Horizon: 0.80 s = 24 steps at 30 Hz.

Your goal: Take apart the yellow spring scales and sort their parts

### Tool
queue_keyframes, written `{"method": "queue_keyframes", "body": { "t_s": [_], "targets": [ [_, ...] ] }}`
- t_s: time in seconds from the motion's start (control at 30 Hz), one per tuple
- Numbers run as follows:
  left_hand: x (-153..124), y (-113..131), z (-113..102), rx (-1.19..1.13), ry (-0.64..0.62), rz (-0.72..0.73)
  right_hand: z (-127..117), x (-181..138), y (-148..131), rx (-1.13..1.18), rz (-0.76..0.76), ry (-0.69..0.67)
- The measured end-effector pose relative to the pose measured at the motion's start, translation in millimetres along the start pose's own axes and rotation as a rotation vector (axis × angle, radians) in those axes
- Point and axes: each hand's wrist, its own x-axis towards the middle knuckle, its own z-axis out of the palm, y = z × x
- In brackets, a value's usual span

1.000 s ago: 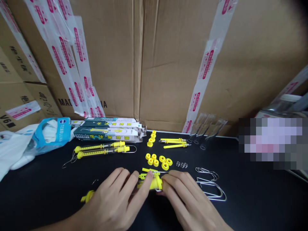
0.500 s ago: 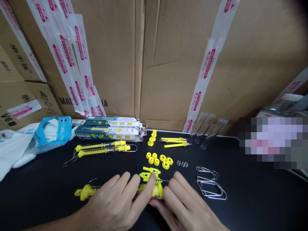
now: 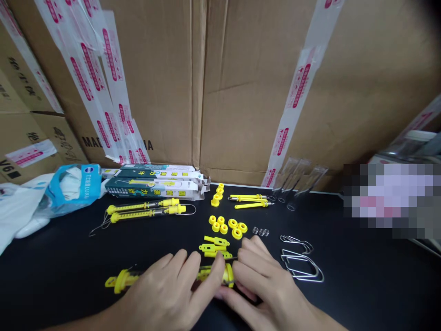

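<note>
The left hand (image 3: 172,289) lies over a yellow and clear tube (image 3: 203,272), and its fingers are clamped on it. The tube lies on its side, low in the middle of the view, in front of the person, with a yellow end poking out on each side of that hand. The right hand (image 3: 268,280) is at the tube's right end. Its fingers are bent close together on a thin metal wire (image 3: 235,258), but they hide most of the wire, so I cannot tell just how they grip it. Right behind the tube are three flat yellow pieces (image 3: 208,248). Past them are small yellow caps (image 3: 216,227), and yellow rings (image 3: 237,237) sit just beside the caps. Tiny springs (image 3: 261,232) lie near the rings. Shiny wire loops (image 3: 308,280) lie to the right of the right hand, apart from it. Farther back on the left, two yellow tubes with hooks (image 3: 148,214) lie side by side, in front of some long boxes (image 3: 151,187). Everything is on a black table (image 3: 69,280), with a big brown box (image 3: 241,115) behind.
</note>
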Motion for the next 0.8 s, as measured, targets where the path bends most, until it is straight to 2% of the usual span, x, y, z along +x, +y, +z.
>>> {"method": "queue_keyframes", "body": {
  "t_s": [0.13,0.33,0.8],
  "targets": [
    [1.2,1.4,-3.1,0.014,-0.002,0.001,3.9,-0.8,0.8,0.02,0.004,0.037],
    [2.5,2.9,-6.0,0.024,-0.068,0.009,8.1,-4.6,0.7,0.024,-0.011,0.115],
    [3.2,5.5,-9.5,-0.001,-0.17,0.026,4.6,-4.2,3.0,0.033,-0.043,0.121]
  ]
}}
